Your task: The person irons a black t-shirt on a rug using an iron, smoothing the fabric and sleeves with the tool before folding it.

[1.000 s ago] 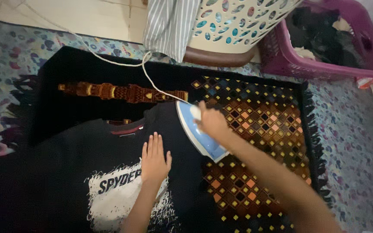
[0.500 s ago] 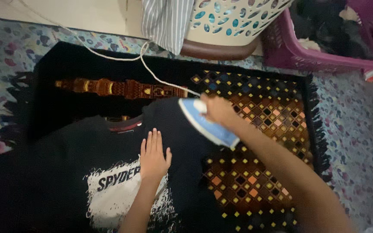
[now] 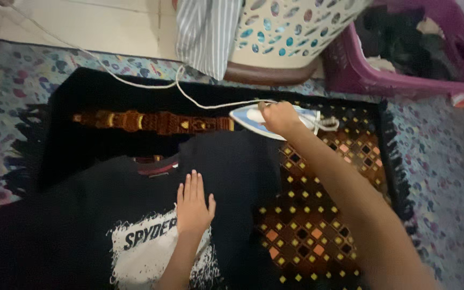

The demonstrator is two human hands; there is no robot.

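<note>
Head view: iron [image 3: 296, 119] half under right hand [image 3: 279, 116]

Glossy plastic iron [image 3: 275, 119] (matt cloth T-shirt [image 3: 135, 215]).

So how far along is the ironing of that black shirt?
Laid out already: the black T-shirt is spread flat on the dark patterned mat. In hand: the right hand grips the blue and white iron at the sleeve's upper edge, while the left hand presses flat near the white chest print. Left, by the look of it: the shirt body, plus clothes heaped in the purple basket.
</note>
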